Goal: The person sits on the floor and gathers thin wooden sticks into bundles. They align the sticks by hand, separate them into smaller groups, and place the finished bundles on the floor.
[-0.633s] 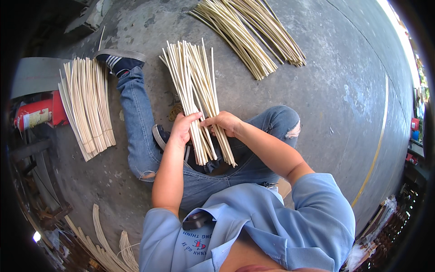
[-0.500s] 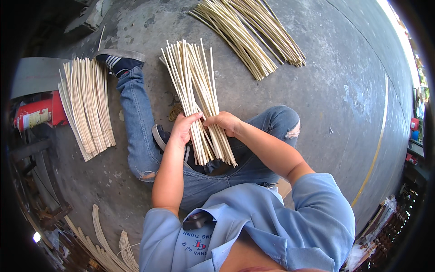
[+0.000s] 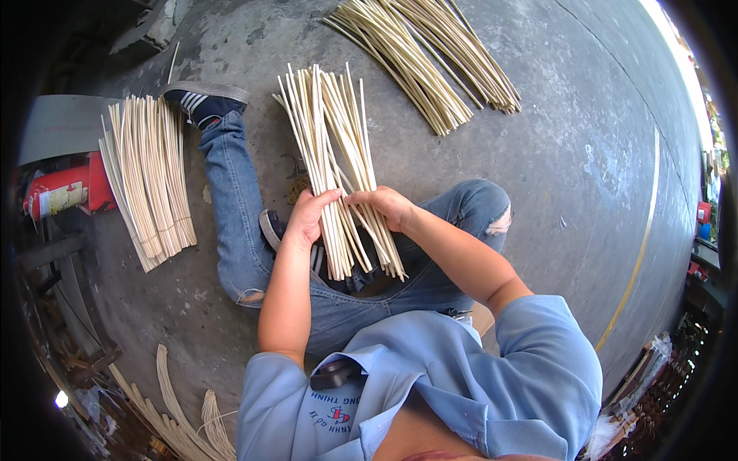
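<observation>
In front of my lap I hold pale rattan-like sticks, split into two bunches that lean apart at the lower ends. My left hand [image 3: 310, 215] wraps round the left bunch of sticks [image 3: 314, 131], thumb across its front. My right hand [image 3: 384, 206] grips the right bunch of sticks [image 3: 354, 146], its thumb near my left thumb. A few sticks slant between the two bunches below my hands. The fingers behind the sticks are hidden.
Tied stick bundles [image 3: 146, 180] lie at the left beside my shoe [image 3: 206, 100] and a red cylinder [image 3: 58, 196]. Loose stick piles [image 3: 430, 61] rest on the floor ahead. More long canes [image 3: 173, 407] lie at lower left. Rubber-band-like loops [image 3: 298, 188] sit behind my left hand.
The two bunches have spread slightly further apart at their lower ends, and the left bunch stands a little more upright. Both hands keep their grip in nearly the same place.
</observation>
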A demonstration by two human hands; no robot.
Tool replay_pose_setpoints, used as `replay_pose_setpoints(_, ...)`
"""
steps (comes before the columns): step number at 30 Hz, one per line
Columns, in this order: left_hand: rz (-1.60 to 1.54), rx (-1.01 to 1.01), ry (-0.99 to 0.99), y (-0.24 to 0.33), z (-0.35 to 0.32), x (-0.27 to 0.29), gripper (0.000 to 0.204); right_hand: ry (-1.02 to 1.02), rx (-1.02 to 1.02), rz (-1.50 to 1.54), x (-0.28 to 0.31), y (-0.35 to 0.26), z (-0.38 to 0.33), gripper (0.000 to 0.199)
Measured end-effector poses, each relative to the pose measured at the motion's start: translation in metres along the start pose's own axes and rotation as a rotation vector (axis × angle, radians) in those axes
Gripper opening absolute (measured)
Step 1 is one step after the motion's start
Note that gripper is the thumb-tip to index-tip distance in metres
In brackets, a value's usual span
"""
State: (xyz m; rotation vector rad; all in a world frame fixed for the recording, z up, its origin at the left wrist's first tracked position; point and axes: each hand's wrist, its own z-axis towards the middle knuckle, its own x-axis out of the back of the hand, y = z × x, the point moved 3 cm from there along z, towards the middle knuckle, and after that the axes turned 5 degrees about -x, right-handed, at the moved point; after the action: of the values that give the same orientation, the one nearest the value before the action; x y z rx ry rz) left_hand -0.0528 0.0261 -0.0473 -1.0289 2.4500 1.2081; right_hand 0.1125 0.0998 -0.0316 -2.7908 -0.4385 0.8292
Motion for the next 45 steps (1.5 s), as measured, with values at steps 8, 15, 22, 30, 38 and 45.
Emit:
replay_pose_setpoints(8, 0.023, -0.011, 0.019, 0.000, -0.001, -0.002, 0.034, 0.032, 0.001, -0.033, 0.002, 0.002, 0.004, 0.044)
replay_pose_setpoints(15, 0.053, 0.033, 0.027, 0.003, -0.001, 0.001, 0.029, 0.051, 0.033, -0.040, 0.008, 0.005, 0.007, 0.027)
replay_pose_setpoints(22, 0.005, 0.015, 0.006, 0.000, -0.001, -0.004, 0.036, -0.024, 0.006, -0.111, -0.002, -0.001, -0.002, 0.035)
replay_pose_setpoints(30, 0.039, 0.009, 0.021, -0.003, 0.001, -0.006, 0.032, 0.026, 0.025, -0.084, 0.002, 0.001, 0.003, 0.033)
replay_pose_setpoints(38, 0.041, -0.008, 0.066, -0.005, 0.000, -0.001, 0.035, 0.020, 0.015, -0.079, 0.002, 0.000, 0.004, 0.024)
replay_pose_setpoints(45, 0.027, -0.022, 0.050, -0.005, -0.001, -0.007, 0.037, -0.021, 0.075, -0.085, -0.006, -0.001, -0.002, 0.042)
